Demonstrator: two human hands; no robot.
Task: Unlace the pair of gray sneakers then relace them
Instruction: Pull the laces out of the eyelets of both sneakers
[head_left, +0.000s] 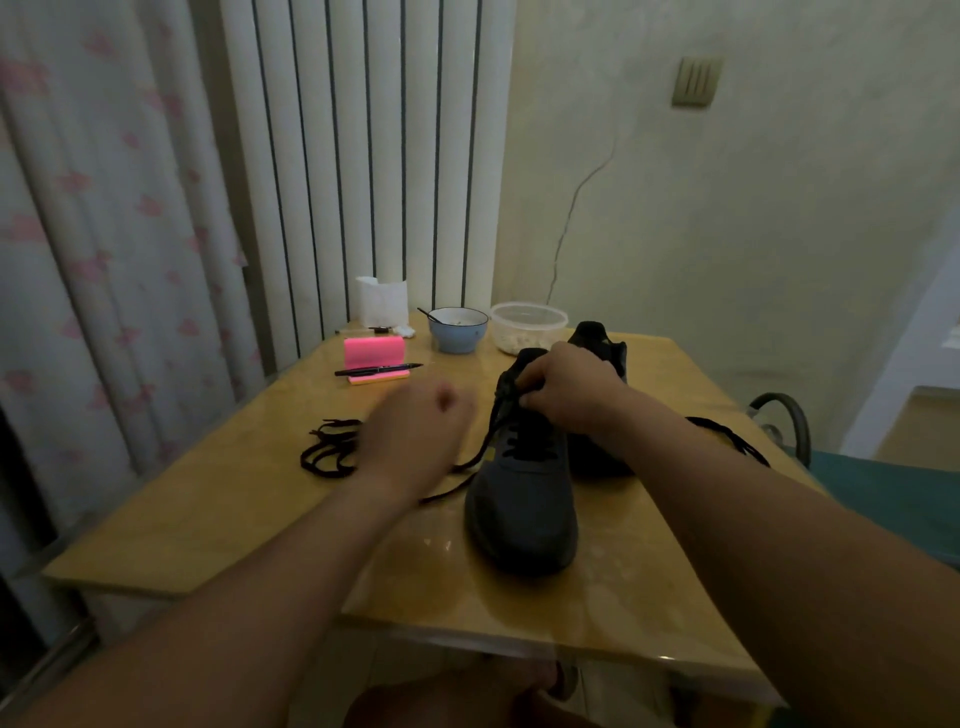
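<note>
A dark gray sneaker (524, 499) stands on the wooden table (260, 499), toe toward me, with a black lace (467, 462) threaded in its lower eyelets. My right hand (566, 392) grips the tongue and lace at the top of this sneaker. My left hand (415, 441) is blurred, curled just left of the shoe, and whether it holds the lace end I cannot tell. The second gray sneaker (602, 343) stands behind, mostly hidden by my right arm. A loose black lace (330, 449) lies coiled at the left. More lace (727, 439) trails beyond my right forearm.
At the table's far edge stand a blue bowl (458, 330) with a spoon, a clear plastic container (529, 326) and a white paper holder (381, 304). A pink block (374, 353) and a black pen (378, 370) lie left of them. A radiator and curtain stand behind.
</note>
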